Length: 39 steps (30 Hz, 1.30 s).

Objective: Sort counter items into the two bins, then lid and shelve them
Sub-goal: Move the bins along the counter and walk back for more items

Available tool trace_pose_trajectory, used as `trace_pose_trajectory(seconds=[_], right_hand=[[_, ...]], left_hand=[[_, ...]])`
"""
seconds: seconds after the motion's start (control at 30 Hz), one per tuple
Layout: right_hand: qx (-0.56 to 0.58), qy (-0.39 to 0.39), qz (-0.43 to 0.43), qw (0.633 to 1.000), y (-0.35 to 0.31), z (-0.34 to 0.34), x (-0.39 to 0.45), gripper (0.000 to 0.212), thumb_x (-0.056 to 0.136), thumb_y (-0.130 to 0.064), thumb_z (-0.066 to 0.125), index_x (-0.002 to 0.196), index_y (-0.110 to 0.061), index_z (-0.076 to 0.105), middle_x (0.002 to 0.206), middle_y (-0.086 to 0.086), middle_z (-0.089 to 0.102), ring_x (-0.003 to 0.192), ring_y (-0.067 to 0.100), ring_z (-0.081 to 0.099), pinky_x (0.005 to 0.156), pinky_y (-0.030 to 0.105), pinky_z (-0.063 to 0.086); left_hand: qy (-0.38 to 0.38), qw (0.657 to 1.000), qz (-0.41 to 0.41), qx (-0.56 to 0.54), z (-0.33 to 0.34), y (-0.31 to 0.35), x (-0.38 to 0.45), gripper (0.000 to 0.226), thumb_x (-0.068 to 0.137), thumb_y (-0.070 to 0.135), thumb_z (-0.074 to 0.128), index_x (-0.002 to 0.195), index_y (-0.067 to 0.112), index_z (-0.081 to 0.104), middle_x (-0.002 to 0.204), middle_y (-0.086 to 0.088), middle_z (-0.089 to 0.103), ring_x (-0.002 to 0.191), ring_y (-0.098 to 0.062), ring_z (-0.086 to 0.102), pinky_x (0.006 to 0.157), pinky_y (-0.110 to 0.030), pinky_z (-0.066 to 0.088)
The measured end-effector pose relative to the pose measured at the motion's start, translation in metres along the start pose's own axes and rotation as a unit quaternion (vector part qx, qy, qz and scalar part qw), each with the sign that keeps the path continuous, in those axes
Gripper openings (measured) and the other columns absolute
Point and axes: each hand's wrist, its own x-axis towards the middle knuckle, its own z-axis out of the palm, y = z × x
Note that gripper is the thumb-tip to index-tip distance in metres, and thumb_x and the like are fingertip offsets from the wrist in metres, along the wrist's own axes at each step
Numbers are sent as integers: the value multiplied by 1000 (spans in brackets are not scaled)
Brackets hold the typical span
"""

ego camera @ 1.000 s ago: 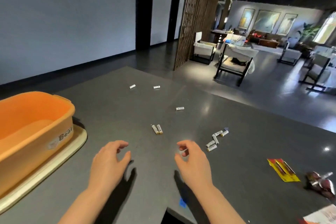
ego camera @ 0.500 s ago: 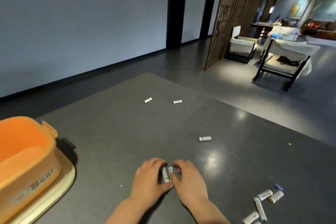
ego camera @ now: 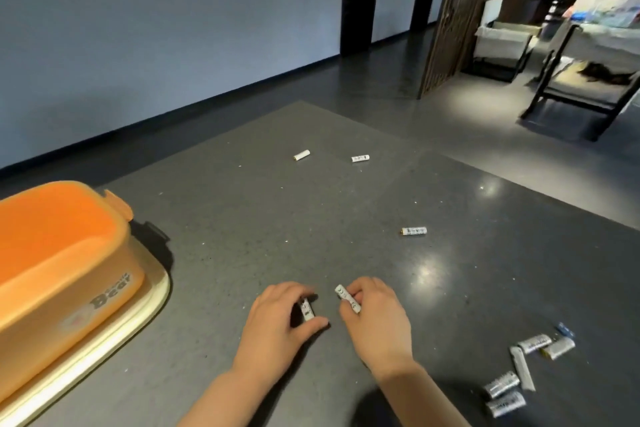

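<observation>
Pinching one battery [ego camera: 307, 311] in my left hand [ego camera: 277, 317], another battery [ego camera: 347, 298] in my right hand [ego camera: 375, 317], fingers curled round each; both just above near bench [ego camera: 242, 218]; orange bin [ego camera: 62, 263] lies left, nearer my left hand; long axes near-to-far.

Orange plastic bin [ego camera: 65, 274] on cream lid [ego camera: 145, 305] far left of grey counter [ego camera: 242, 218]; white cylindrical batteries: three [ego camera: 414, 230] behind hands, cluster [ego camera: 526, 371] right.
</observation>
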Motion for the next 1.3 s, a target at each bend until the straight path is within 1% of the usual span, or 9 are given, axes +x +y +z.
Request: trace_pose_trajectory(seconds=[0.1,0.23,0.4,0.57,0.73,0.9,1.0,1.13,1.3], right_hand=[[29,9,-58,998,-40,-6,-15,7,88,-27,56,94,-26,58,94,-13,54,95,7,51,71,23,38],[113,-8,-155,981,-121,2,-46,7,84,-25,61,83,-31,56,85,-14,53,80,-2,53,62,14,39],[209,-90,-277,934,-238,42,-113,12,79,-24,65,76,-34,58,80,-15,56,79,0,54,63,17,42],[239,-175,-350,889,-342,100,-185,13,78,-24,68,77,-33,59,80,-13,56,76,2,55,64,25,46],[217,-236,-355,878,-427,158,-232,7,81,-23,65,81,-28,59,82,-10,57,72,5,55,67,28,47],[149,-215,-371,891,-474,198,-245,2,84,-28,59,86,-28,59,88,-14,56,82,11,55,76,32,47],[102,-196,-373,901,-481,214,-246,3,87,-29,55,89,-29,57,91,-14,56,80,10,49,84,31,43],[93,-174,-376,906,-475,220,-249,10,88,-39,57,96,-31,56,90,-18,50,80,6,47,81,25,37],[118,-109,-387,908,-446,188,-243,17,85,-32,61,101,-30,60,93,-18,52,88,3,51,87,24,41]], left_hand=[[79,996,-28,-13,-44,-3,-27,43,69,43,79,107,29,64,103,25,56,102,-3,50,92,-22,38],[187,980,-58,-22,-118,-17,-87,38,70,44,78,104,34,63,104,29,55,106,8,47,92,-8,32],[323,939,-118,15,-218,-48,-189,33,71,45,74,100,31,67,102,26,60,104,5,52,88,-8,36],[400,887,-218,81,-308,-92,-298,25,72,39,78,93,31,67,99,23,61,101,5,52,87,-6,36],[412,857,-290,113,-371,-141,-372,25,74,40,76,95,31,66,99,24,60,100,4,51,87,-12,39],[398,852,-321,116,-406,-187,-386,24,75,42,75,95,31,66,97,20,60,98,-2,51,87,-24,43],[376,855,-339,114,-405,-207,-385,25,78,45,71,98,31,64,100,22,59,101,-5,53,87,-25,41],[382,856,-322,130,-396,-217,-382,29,79,51,65,104,35,62,110,27,54,103,-1,50,85,-26,41],[386,874,-278,97,-382,-202,-355,24,83,38,67,106,29,63,112,18,59,108,-8,52,92,-34,45]])
